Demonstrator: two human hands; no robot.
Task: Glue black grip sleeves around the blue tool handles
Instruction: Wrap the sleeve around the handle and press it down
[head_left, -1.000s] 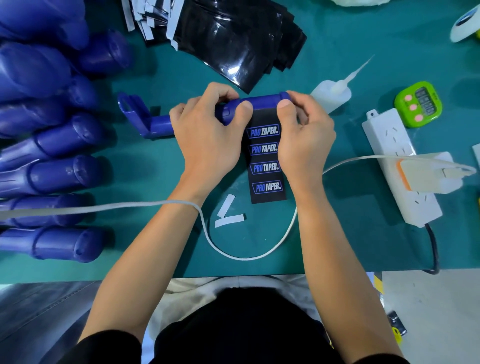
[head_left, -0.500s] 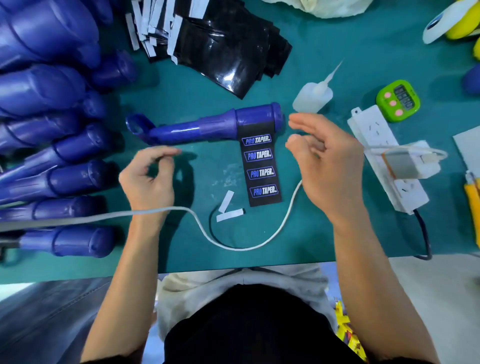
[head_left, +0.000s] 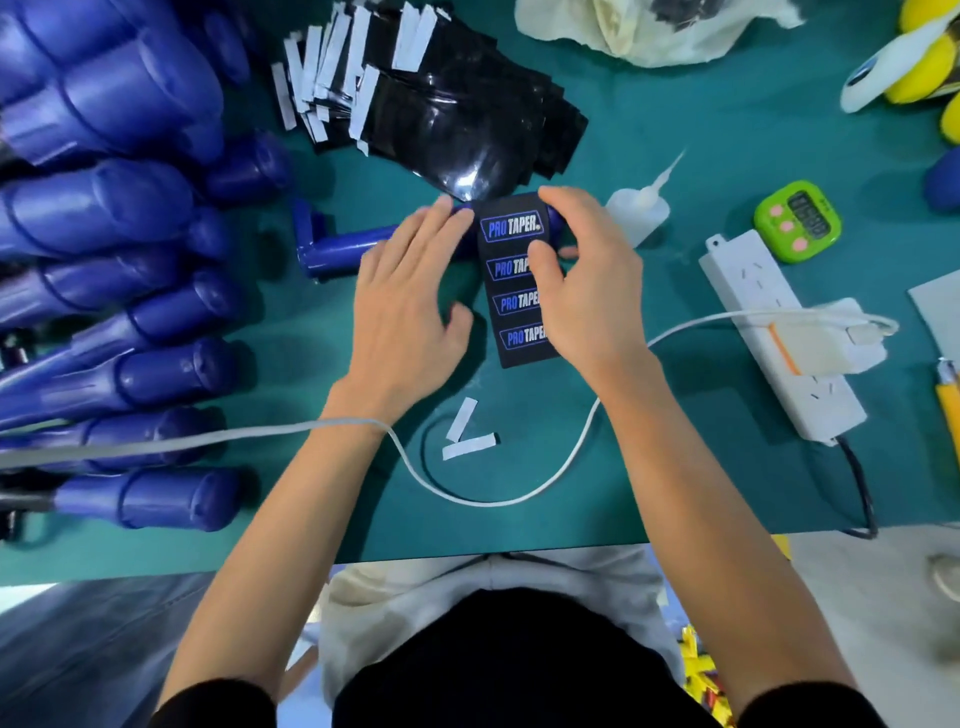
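Observation:
A blue tool handle (head_left: 337, 247) lies sideways on the green table, its thick end to the right. A black grip sleeve (head_left: 511, 228) printed PRO TAPER is draped over that end, and its free length lies flat toward me. My left hand (head_left: 405, 312) rests on the handle just left of the sleeve, fingers straight. My right hand (head_left: 592, 296) curls over the handle's right end, with the index finger over the top and the thumb pressing on the sleeve. The hands hide the middle of the handle.
Several blue handles (head_left: 130, 374) are piled along the left. A stack of black sleeves (head_left: 467, 119) lies at the back. A glue bottle (head_left: 641, 210), green timer (head_left: 797, 221) and power strip (head_left: 779, 343) stand on the right. White backing strips (head_left: 467, 439) and a cable (head_left: 493, 501) lie near the front edge.
Half a second ago both hands were lifted off the handle. Now they are back on it, the left laid flat on the shaft, the right curled round the sleeved end.

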